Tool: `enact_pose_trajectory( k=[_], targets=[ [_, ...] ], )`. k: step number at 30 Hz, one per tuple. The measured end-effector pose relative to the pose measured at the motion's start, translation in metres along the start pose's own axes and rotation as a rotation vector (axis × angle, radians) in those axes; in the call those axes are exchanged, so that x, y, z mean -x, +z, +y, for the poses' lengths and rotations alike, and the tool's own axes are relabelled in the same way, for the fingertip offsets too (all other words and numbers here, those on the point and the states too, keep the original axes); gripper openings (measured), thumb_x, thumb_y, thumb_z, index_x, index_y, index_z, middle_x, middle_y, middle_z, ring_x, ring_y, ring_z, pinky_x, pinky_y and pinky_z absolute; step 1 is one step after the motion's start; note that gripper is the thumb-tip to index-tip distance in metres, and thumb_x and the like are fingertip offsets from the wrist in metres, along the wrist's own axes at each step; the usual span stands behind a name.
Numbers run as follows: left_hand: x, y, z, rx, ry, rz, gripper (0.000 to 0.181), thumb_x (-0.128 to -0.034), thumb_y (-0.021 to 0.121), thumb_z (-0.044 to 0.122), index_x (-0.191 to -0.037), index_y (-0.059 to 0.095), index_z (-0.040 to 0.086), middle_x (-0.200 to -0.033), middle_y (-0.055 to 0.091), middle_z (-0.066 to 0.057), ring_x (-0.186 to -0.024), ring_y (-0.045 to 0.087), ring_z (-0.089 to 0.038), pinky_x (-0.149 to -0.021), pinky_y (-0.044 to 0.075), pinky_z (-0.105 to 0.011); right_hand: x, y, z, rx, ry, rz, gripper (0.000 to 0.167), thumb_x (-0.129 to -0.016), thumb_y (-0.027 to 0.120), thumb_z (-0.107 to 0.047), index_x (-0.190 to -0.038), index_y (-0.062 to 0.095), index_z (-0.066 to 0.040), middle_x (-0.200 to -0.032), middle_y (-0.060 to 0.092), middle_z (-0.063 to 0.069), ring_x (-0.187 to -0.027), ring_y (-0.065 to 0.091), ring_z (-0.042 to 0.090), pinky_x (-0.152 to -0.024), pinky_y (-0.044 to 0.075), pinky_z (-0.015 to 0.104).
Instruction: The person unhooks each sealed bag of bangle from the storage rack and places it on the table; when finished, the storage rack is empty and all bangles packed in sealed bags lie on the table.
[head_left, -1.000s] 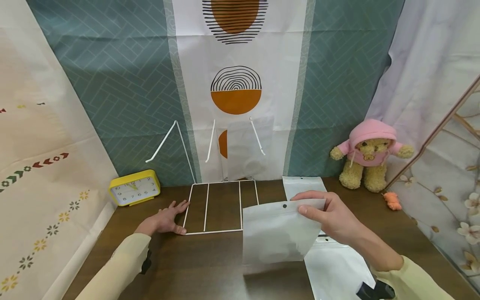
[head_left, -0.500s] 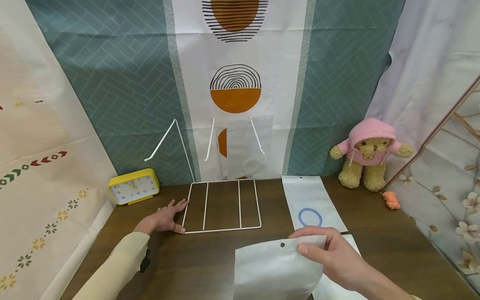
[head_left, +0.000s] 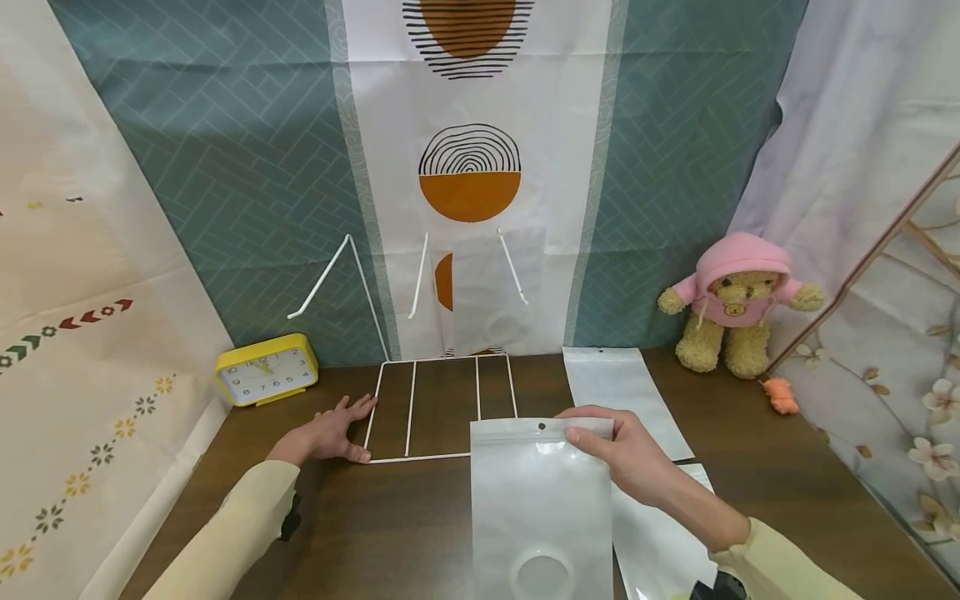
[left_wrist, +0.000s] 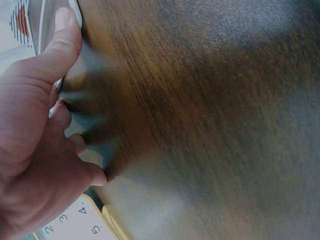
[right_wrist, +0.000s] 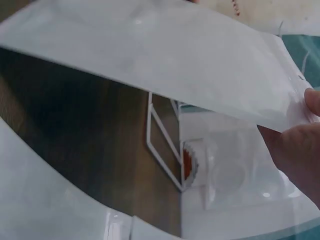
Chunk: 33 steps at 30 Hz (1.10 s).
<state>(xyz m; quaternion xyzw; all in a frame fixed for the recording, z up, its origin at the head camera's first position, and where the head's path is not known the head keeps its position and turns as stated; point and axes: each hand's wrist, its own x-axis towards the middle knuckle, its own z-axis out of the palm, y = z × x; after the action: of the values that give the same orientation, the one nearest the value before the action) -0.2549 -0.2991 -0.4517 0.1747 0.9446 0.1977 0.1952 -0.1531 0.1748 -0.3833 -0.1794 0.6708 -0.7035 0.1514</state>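
"What's on your head feed?"

"I have the left hand [head_left: 322,435] at the left edge of the rack [head_left: 411,408], fingers apart, thumb at the front left corner. The right hand [head_left: 630,454] is clamped on the pouch [head_left: 542,492], pinching its upper right corner between thumb and fingers."

"Where is that pouch?"

"Upright before the rack's right end, hiding the front right corner. I see a hole at its top and a round window low down."

"And around it?"

"The back pouch [head_left: 626,400] lies flat on the tabletop [head_left: 390,525], right of the rack. The front pouch [head_left: 660,533] lies to the rack's front right, partly covered. The clock [head_left: 267,371] stands left of the rack; the bear [head_left: 738,304] and an orange bundle [head_left: 781,396] are well to its right."

"Left wrist?"

"I get the thumb against the rack's white bar, the fingers spread."

"Right wrist?"

"The held pouch sweeps across my view, partly hiding the rack. I see the thumb at its edge; much of that hand is out of frame."
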Motion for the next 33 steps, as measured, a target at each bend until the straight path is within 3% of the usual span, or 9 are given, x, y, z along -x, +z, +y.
enact_pose_trajectory(
  k=[5, 9, 20, 33],
  targets=[
    [-0.001, -0.003, 0.001, -0.011, 0.001, 0.003, 0.107, -0.0773, 0.084, 0.041, -0.157, 0.024, 0.003, -0.162, 0.014, -0.026, -0.144, 0.006, -0.055, -0.104, 0.007, -0.078, -0.016, -0.005, 0.013, 0.091, 0.021, 0.009, 0.036, -0.098, 0.066, -0.015, -0.129, 0.063, 0.003, -0.11, 0.072, 0.008, -0.089, 0.066, 0.014, -0.078, 0.053, 0.028],
    [-0.001, -0.005, 0.0, -0.012, 0.001, 0.006, 0.107, -0.0777, 0.084, 0.04, -0.157, 0.024, 0.003, -0.162, 0.014, -0.026, -0.144, 0.005, -0.055, -0.104, 0.007, -0.078, -0.025, -0.005, 0.026, 0.126, 0.022, -0.006, 0.037, -0.098, 0.066, -0.016, -0.129, 0.062, 0.005, -0.115, 0.07, 0.011, -0.102, 0.066, 0.018, -0.088, 0.052, 0.032],
    [-0.002, -0.003, -0.001, -0.017, -0.004, -0.011, 0.108, -0.0785, 0.083, 0.043, -0.158, 0.022, 0.003, -0.162, 0.013, -0.026, -0.144, 0.005, -0.055, -0.104, 0.007, -0.078, -0.026, -0.006, 0.055, 0.206, 0.065, 0.02, 0.034, -0.096, 0.07, -0.021, -0.122, 0.068, 0.001, -0.115, 0.07, 0.01, -0.115, 0.059, 0.024, -0.095, 0.046, 0.039],
    [-0.002, 0.0, -0.001, -0.015, -0.008, -0.016, 0.108, -0.0778, 0.083, 0.043, -0.158, 0.023, 0.003, -0.162, 0.013, -0.025, -0.145, 0.004, -0.055, -0.105, 0.007, -0.078, -0.02, -0.004, 0.078, 0.127, 0.088, 0.03, 0.035, -0.095, 0.07, -0.016, -0.122, 0.066, 0.005, -0.112, 0.071, 0.013, -0.101, 0.065, 0.022, -0.084, 0.053, 0.033]
  ],
)
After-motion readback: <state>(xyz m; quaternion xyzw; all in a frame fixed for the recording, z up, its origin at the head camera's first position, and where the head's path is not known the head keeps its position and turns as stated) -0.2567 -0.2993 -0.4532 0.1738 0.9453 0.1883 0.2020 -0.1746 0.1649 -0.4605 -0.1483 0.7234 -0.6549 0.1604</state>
